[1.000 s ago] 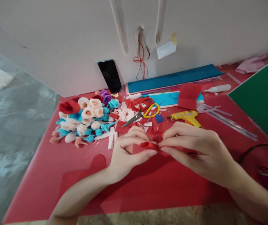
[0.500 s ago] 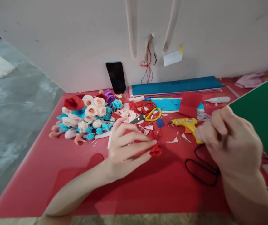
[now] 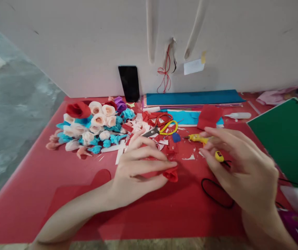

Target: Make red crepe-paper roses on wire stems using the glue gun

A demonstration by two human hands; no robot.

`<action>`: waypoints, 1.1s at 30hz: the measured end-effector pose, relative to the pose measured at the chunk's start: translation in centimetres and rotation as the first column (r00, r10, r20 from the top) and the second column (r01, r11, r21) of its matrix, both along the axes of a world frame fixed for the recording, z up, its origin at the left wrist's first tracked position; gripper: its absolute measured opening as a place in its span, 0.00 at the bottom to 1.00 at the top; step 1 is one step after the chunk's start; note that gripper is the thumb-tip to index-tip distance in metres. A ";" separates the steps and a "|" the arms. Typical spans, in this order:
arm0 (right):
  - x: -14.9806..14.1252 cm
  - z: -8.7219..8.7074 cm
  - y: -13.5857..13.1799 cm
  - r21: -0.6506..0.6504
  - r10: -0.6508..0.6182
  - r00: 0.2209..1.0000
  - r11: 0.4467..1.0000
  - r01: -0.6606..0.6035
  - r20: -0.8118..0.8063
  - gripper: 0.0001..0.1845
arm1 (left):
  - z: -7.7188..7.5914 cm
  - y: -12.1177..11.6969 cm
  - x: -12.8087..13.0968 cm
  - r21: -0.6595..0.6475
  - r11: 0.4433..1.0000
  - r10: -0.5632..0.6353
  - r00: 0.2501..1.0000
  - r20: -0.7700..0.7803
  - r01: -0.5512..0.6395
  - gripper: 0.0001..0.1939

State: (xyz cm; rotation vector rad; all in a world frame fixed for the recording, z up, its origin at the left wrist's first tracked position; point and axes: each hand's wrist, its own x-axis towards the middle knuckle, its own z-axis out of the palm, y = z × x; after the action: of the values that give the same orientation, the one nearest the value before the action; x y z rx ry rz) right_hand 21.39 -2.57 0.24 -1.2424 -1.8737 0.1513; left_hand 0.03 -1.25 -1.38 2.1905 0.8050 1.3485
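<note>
From the head camera, the left hand [image 3: 138,170] holds a small red paper flower [image 3: 171,174] out past its fingertips, pinched narrowly between thumb and fingers, above the red table [image 3: 143,222] and well apart from the heap of finished-looking paper flowers [image 3: 99,119] to the left. The right hand [image 3: 247,170] is half curled, thumb and fingers spread apart, in front of the yellow glue gun [image 3: 197,138], which it partly hides; whether skin touches the gun, I cannot tell. The red flower looks like thin crinkled paper, so it should be very light and soft — easily creased, unlikely to slip from dry fingers, but quick to flatten if squeezed. The best hold is probably low on the gathered end, with a light two-finger pinch, leaving the loose petal edges free; the fingers cover much of that end, so its exact shape is unclear. The glue gun, by contrast, should feel stiff and heavier, and is best gripped by its handle — away from the nozzle, which may be hot. Beyond the hands lie scissors [image 3: 151,132] among paper scraps, and a folded red paper sheet [image 3: 210,116] lies just behind the gun.
</note>
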 end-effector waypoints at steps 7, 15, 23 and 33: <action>-0.4 0.5 -0.9 -0.149 0.324 0.945 0.933 -0.327 -0.044 0.14 | -0.7 0.0 0.3 -0.181 0.970 -0.132 0.979 0.157 0.160 0.13; -1.2 0.5 -0.9 -0.180 0.344 0.915 0.907 -0.382 -0.210 0.06 | -1.1 -0.2 0.9 -0.323 0.920 -0.143 0.959 0.244 0.220 0.12; -1.0 0.4 -0.9 -0.227 0.345 0.885 0.877 -0.422 -0.313 0.05 | -1.2 -0.3 0.9 -0.369 0.897 -0.150 0.953 0.262 0.242 0.09; -0.3 0.2 -1.4 -0.334 0.243 0.602 0.649 -0.684 -0.761 0.05 | -1.4 -0.4 1.3 -0.426 0.867 -0.120 0.938 0.325 0.259 0.07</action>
State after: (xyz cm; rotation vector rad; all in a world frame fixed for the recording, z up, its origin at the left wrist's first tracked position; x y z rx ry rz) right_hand 21.11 -3.97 0.39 -0.8004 -1.4768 1.4354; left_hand 1.29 -1.66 -2.74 1.6074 0.6888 1.1896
